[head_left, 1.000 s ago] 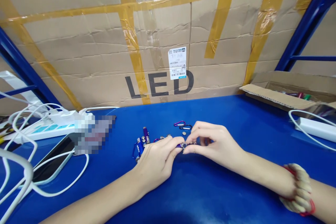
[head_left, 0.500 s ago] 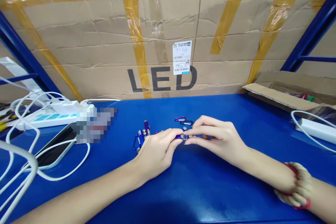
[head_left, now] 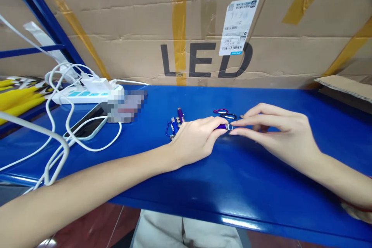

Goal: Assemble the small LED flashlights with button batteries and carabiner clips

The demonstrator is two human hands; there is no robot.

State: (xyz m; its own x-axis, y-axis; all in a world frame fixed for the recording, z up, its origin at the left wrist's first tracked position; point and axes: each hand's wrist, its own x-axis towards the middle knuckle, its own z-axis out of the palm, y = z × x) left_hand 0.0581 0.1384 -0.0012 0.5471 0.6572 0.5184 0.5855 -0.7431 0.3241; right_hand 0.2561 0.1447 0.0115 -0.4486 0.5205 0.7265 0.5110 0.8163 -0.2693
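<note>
My left hand is closed around a slim purple mini flashlight, with its silver end sticking out to the right. My right hand has its thumb and fingertips pinched at that silver end; whatever lies between them is too small to make out. Just behind the right fingertips is a small round button cell. Beyond the hands lie a purple carabiner and a black carabiner. Left of my left hand are another purple tube, a blue tube and a blue carabiner.
A white power strip with tangled white cables stands at the left. In front of it lies a phone, beside a blurred flat item. A large cardboard box backs the blue table; an open carton sits right.
The camera view has shifted left and downward, showing the table's front edge and my lap. Both hands keep nearly the same pose at the flashlight's silver end.
</note>
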